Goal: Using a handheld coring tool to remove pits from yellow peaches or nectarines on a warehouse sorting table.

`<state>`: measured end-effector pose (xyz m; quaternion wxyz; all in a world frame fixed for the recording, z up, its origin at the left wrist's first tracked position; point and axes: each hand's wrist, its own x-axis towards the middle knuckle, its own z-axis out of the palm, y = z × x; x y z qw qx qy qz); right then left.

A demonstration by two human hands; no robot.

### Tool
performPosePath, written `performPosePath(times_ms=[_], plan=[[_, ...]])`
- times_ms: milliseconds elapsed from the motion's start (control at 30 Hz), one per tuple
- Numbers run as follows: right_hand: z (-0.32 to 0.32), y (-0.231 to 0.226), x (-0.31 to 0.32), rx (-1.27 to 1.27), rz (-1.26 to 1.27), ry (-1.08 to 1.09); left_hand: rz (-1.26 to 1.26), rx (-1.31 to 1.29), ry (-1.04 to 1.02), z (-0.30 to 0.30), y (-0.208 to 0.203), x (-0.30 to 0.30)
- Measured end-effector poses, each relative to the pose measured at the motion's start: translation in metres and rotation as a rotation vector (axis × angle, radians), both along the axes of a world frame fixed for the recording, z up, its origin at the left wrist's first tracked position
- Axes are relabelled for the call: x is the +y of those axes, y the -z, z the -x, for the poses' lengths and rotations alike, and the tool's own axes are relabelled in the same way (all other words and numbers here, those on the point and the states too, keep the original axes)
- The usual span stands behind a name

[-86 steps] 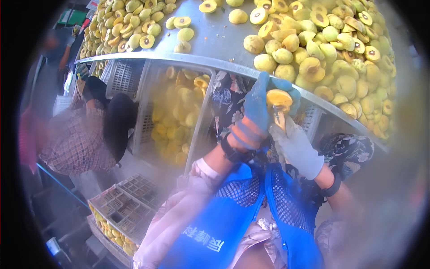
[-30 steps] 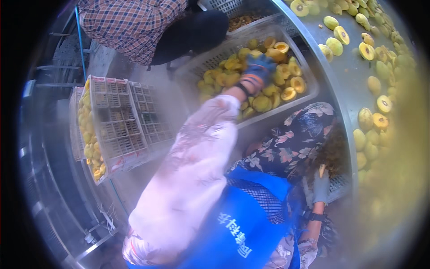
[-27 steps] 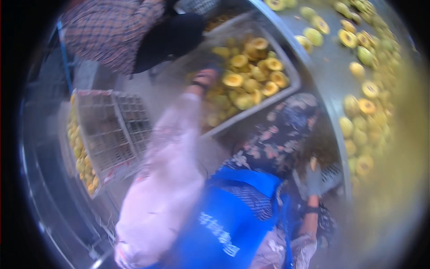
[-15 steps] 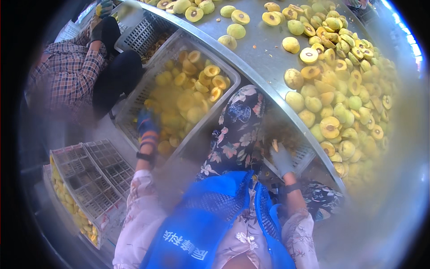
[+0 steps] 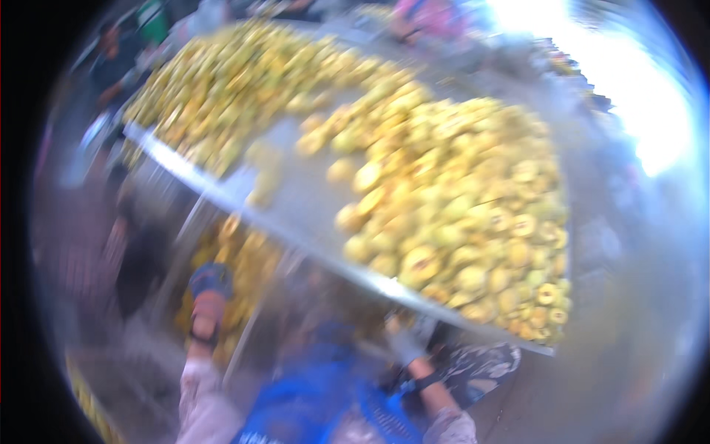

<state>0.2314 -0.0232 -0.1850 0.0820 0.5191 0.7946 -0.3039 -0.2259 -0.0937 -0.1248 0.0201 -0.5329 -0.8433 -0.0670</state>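
The picture is smeared by motion. My left hand [image 5: 211, 283], in a blue and orange glove, is over a crate [image 5: 248, 333] of halved yellow stone fruit [image 5: 244, 277] that look like peaches. Its fingers are too blurred to tell whether they grip a piece. My right hand [image 5: 405, 344], in a light grey glove, is low beside the metal table edge, above my lap. It looks closed, with a small pale tip standing out of it; what this is I cannot make out. Beyond the edge lies a large heap of fruit halves [image 5: 458, 222], several with brown pits showing.
The metal table [image 5: 296, 159] has a raised rim [image 5: 325, 259] running across in front of me. More fruit [image 5: 244, 81] is piled at its far left. A person [image 5: 140, 244] sits at the left. Another in pink [image 5: 433, 18] is at the far side. Bright light comes from the upper right.
The view has swung up and to the right, showing more of the table and both heaps. My left hand sits nearer the crate's far end; my right hand stays under the table edge.
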Motion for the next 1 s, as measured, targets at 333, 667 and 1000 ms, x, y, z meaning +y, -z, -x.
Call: performPosePath(times_ms=[333,667,1000], plan=[[0.009,0.007,-0.029,0.037,0.098,0.0,0.125,-0.172,0.681,-0.149,-0.079,0.187],[0.013,-0.012,-0.033,-0.006,0.038,0.002,0.005,-0.1,0.699,-0.154,-0.05,0.225],[-0.011,0.064,-0.078,0.227,-0.32,-0.266,-0.697,-0.712,0.584,-0.161,-0.083,0.11]])
